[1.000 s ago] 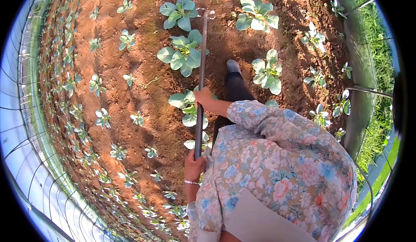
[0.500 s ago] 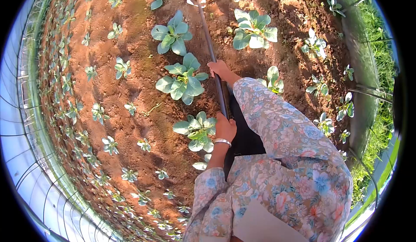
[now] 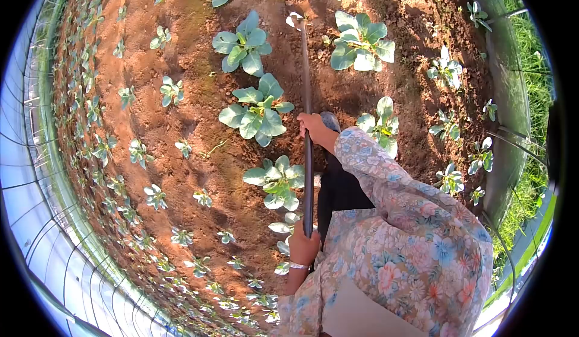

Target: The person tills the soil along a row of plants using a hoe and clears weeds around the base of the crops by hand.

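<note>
A long-handled hoe (image 3: 308, 174) runs up between two plant rows, its pale metal head (image 3: 294, 19) against the soil at the far end. My right hand (image 3: 312, 124) is closed around the middle of the dark handle. Lower down, near my body, my left hand (image 3: 304, 247), with a bracelet at the wrist, grips the handle's near end. Just left of the handle grow broad-leaved green plants, among them a large one (image 3: 256, 115) and a smaller one (image 3: 277, 182). Right of the hoe head stands another large plant (image 3: 362, 42).
Rows of young plants (image 3: 172, 91) cover the brown soil (image 3: 196, 129) to the left. A dark shoe (image 3: 330, 121) shows beside my right hand. Curved greenhouse sheeting (image 3: 36, 228) borders the left; grass (image 3: 531, 150) lies beyond the right edge.
The hoe has swung more upright, its head shifting right and slightly nearer. My left hand has moved down toward my body, and my right hand is slightly lower; the hands are farther apart.
</note>
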The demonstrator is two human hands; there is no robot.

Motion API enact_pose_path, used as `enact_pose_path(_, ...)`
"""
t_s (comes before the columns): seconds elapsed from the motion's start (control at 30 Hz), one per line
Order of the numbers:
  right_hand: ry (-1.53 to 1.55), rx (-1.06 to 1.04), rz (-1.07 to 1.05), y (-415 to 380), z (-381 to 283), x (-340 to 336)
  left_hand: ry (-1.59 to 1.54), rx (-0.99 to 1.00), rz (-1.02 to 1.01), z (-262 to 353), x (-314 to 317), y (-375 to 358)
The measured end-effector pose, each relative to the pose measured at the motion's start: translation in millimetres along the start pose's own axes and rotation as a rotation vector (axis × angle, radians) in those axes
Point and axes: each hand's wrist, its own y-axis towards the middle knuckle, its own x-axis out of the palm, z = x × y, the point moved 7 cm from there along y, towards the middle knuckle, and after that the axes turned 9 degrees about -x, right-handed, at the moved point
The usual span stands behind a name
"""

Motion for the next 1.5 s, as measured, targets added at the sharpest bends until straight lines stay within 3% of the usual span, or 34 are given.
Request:
enact_pose_path(0.1, -0.054, -0.189, 0.081, -9.0, -13.1, -1.6, -0.044, 0.045, 0.03, -42.6, 24.2, 15.2)
enact_pose_path(0.13, -0.231, -0.28, 0.118, 2.8, -16.3, -6.9, 0.011, 0.074, 0.039, -52.2, 32.8, 25.4)
enact_pose_path(0.23, -0.429, -0.31, 0.042, 37.5, -44.0, -11.1, -0.06, 0.077, -0.028, -17.3, 37.4, 43.6)
enact_pose_path(0.33, -0.46, -0.245, 0.01, 56.0, -40.6, -39.8, 0.042, 0.238, -0.011, 12.0, 56.7, 42.2)
enact_pose_path(0.4, -1.071, -0.298, -0.223, 65.1, 4.1, -48.0, -0.06, 0.056, -0.283, -12.1, 67.6, 22.9)
enact_pose_path(0.43, -1.008, -0.233, -0.126, 34.5, 15.6, -55.5, -0.111, -0.041, -0.42, -27.6, 73.2, 7.1)
enact_pose_path(0.5, -0.763, -0.203, 0.0, -10.7, 49.4, -68.3, -0.045, 0.094, -0.367, -77.6, 72.0, -4.8)
enact_pose_path(0.57, -0.712, -0.147, 0.109, -36.3, 83.6, -75.8, -0.235, -0.101, -0.59, -99.4, 63.5, -33.7)
enact_pose_path(0.63, -0.676, -0.152, 0.11, -58.7, 102.1, -83.5, -0.294, -0.138, -0.646, -105.2, 59.5, -58.0)
enact_pose_path(0.8, -0.664, -0.144, 0.13, -99.8, 128.9, -102.2, -0.201, 0.071, -0.564, -142.4, 60.3, -85.1)
enact_pose_path(0.9, -0.581, -0.124, 0.131, -124.5, 151.8, -112.6, -0.153, 0.295, -0.49, -185.1, 68.0, -83.4)
enact_pose_path(0.93, -0.582, -0.106, 0.117, -123.0, 166.8, -117.5, -0.147, 0.212, -0.484, -199.6, 65.6, -87.2)
enact_pose_path(0.97, -0.584, -0.091, 0.106, -123.3, 177.1, -121.0, -0.116, 0.151, -0.499, -199.0, 56.7, -97.3)
enact_pose_path(1.03, -0.224, -0.124, 0.22, -144.8, 193.1, -128.2, -0.036, 0.121, -0.473, -191.1, 35.9, -113.1)
enact_pose_path(1.07, -0.019, -0.143, 0.146, -150.7, 200.7, -125.8, 0.009, 0.148, -0.43, -190.3, 29.6, -115.8)
enact_pose_path(1.17, 0.451, 0.122, 0.157, -143.8, 212.5, -134.8, 0.237, 0.317, -0.213, -187.4, 20.9, -105.1)
enact_pose_path(1.5, 0.59, -0.257, 0.313, -96.0, 40.2, -211.8, 0.494, 0.472, -0.159, -41.5, 52.5, -12.3)
